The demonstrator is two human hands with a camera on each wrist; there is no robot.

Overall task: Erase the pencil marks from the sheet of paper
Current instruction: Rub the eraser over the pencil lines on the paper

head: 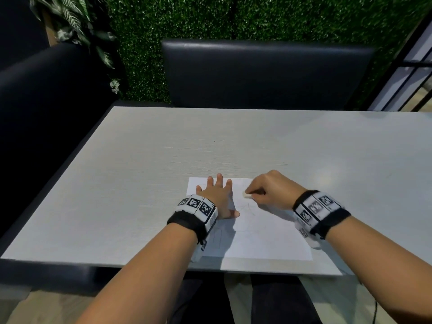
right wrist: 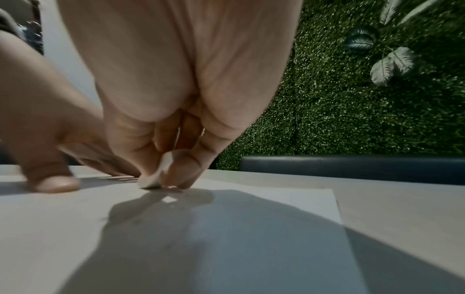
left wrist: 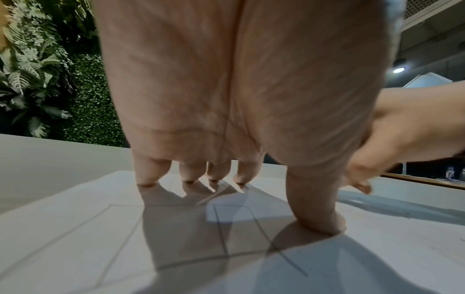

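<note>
Two hands are on the white sheet of paper [head: 261,239] on the pale grey table [head: 140,160]: your left hand [head: 218,197] lies flat, fingers spread, pinning it; your right hand [head: 271,190] pinches the small white eraser [head: 246,195] down on the faint pencil lines [left wrist: 221,230]. Keep strokes short, rub away from the pinning hand, and the sheet shouldn't buckle.

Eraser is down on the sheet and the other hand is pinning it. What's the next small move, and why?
Probably rub the eraser, pinched in the right hand, in short strokes toward the faint pencil lines just nearer the person. The left hand lies flat on the paper, so it should hold.
</note>
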